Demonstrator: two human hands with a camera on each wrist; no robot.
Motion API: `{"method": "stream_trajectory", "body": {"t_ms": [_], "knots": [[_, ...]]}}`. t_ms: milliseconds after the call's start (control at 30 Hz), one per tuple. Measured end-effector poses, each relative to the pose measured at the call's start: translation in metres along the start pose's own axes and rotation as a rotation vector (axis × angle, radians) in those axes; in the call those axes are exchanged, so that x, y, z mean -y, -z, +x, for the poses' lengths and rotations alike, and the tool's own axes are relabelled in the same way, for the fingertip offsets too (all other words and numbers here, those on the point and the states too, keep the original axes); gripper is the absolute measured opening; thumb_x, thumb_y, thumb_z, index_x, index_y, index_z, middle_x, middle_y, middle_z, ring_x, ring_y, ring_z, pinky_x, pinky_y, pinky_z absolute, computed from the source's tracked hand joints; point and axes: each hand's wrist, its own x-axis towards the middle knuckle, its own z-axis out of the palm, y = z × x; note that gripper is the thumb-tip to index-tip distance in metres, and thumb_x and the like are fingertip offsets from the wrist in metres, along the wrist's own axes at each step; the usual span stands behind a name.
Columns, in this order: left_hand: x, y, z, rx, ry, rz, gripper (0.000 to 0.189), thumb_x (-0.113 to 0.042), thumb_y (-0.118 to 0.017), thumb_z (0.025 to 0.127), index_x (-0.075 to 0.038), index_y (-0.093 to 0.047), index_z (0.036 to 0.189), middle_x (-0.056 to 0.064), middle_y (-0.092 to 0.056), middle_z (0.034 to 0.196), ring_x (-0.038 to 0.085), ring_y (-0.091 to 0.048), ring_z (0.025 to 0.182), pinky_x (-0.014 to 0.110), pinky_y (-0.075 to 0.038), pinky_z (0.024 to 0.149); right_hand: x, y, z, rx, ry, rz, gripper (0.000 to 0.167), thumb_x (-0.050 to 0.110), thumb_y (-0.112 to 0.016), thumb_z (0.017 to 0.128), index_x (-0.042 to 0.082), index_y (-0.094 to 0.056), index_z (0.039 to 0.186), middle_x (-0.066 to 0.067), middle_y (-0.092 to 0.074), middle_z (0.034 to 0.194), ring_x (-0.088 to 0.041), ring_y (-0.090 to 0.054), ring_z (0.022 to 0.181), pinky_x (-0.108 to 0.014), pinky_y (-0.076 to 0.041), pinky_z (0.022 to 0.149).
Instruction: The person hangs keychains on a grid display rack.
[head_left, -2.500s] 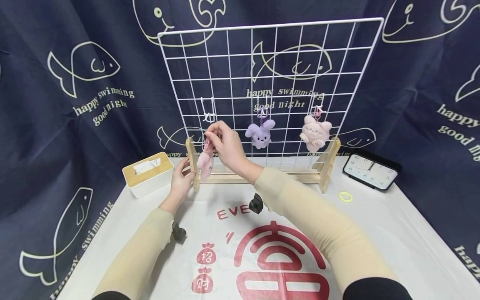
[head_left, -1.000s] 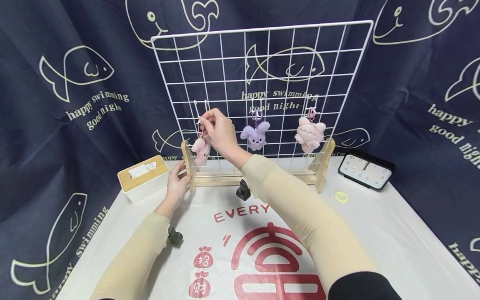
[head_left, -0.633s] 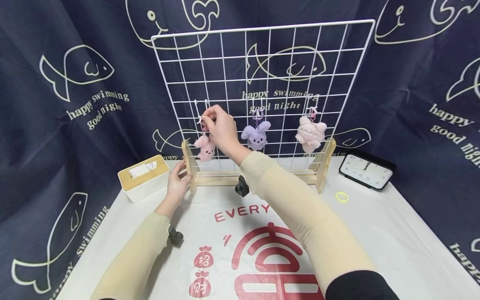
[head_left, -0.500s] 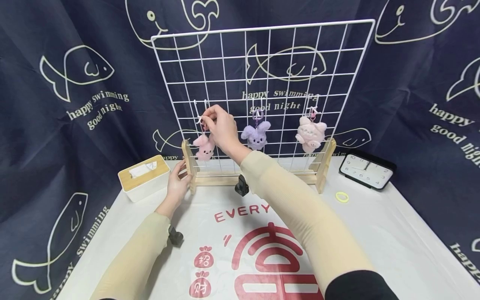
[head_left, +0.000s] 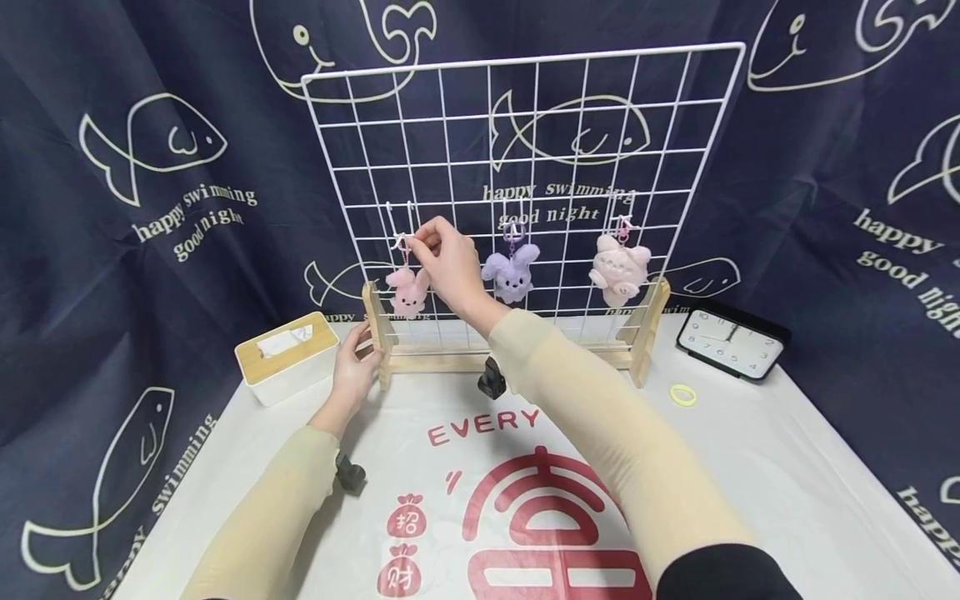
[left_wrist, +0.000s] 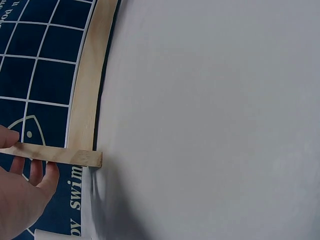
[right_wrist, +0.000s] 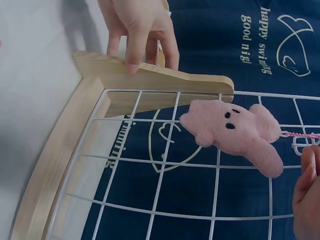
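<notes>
My right hand [head_left: 453,267] is at the left hook on the white wire grid [head_left: 491,125]. Its thumb and index finger pinch at the top of a pink plush rabbit keychain [head_left: 408,292], beside the white hook [head_left: 400,241]. The rabbit dangles below by a pink chain; in the right wrist view the fingertips are partly cut off. My left hand [head_left: 354,367] grips the left wooden foot [left_wrist: 60,154] of the grid stand, thumb on one side and fingers on the other.
A purple plush keychain [head_left: 512,273] and a pale pink plush keychain [head_left: 620,268] hang from hooks further right. A tissue box [head_left: 288,354] stands left of the stand. At right are a clock [head_left: 731,340] and a yellow ring [head_left: 682,395] on the white tabletop [head_left: 585,417].
The right hand has raised the pink rabbit keychain from below the left hook up to it. The rabbit has turned to face forward. The left hand has stayed on the stand.
</notes>
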Motion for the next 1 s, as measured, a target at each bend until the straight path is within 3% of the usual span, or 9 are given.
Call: {"method": "stream_trajectory", "body": {"t_ms": [300, 567, 700, 900, 1000], "knots": [[0.002, 0.003, 0.002, 0.0, -0.005, -0.008, 0.066, 0.013, -0.055, 0.092, -0.004, -0.039, 0.155, 0.029, -0.045, 0.148, 0.049, -0.046, 0.134, 0.056, -0.043, 0.112, -0.003, 0.001, -0.02, 0.069, 0.054, 0.012, 0.019, 0.025, -0.058, 0.105, 0.009, -0.066, 0.098, -0.001, -0.064, 0.08, -0.013, -0.055, 0.069, -0.023, -0.046, 0.061], [0.001, 0.005, 0.002, -0.011, -0.012, -0.004, 0.065, 0.011, -0.056, 0.092, -0.003, -0.041, 0.154, 0.028, -0.047, 0.146, 0.049, -0.047, 0.133, 0.055, -0.043, 0.112, -0.004, -0.001, -0.048, 0.194, 0.135, 0.019, 0.018, 0.019, -0.056, 0.105, 0.007, -0.066, 0.097, -0.007, -0.07, 0.083, -0.015, -0.06, 0.072, -0.024, -0.05, 0.063], [0.001, 0.006, 0.001, -0.011, -0.013, -0.001, 0.064, 0.01, -0.056, 0.093, -0.003, -0.041, 0.153, 0.029, -0.047, 0.145, 0.049, -0.047, 0.132, 0.055, -0.043, 0.113, -0.009, -0.001, -0.065, 0.244, 0.149, 0.015, 0.016, 0.017, -0.057, 0.105, 0.007, -0.065, 0.095, -0.003, -0.068, 0.082, -0.014, -0.063, 0.077, -0.023, -0.051, 0.066], [0.003, 0.007, -0.008, -0.019, -0.008, -0.001, 0.059, 0.014, -0.055, 0.092, 0.003, -0.044, 0.149, 0.032, -0.049, 0.142, 0.051, -0.05, 0.128, 0.052, -0.043, 0.113, -0.021, 0.003, -0.094, 0.309, 0.119, 0.026, 0.017, 0.017, -0.057, 0.104, 0.008, -0.067, 0.095, -0.005, -0.071, 0.087, -0.014, -0.065, 0.081, -0.026, -0.053, 0.069], [0.001, 0.007, -0.016, -0.038, -0.002, 0.064, 0.057, 0.014, -0.056, 0.09, 0.004, -0.047, 0.146, 0.032, -0.052, 0.137, 0.05, -0.054, 0.124, 0.051, -0.046, 0.11, -0.029, 0.008, -0.108, 0.348, 0.067, 0.037, 0.017, 0.017, -0.056, 0.105, 0.007, -0.068, 0.098, -0.007, -0.072, 0.09, -0.015, -0.065, 0.084, -0.027, -0.054, 0.074]]}}
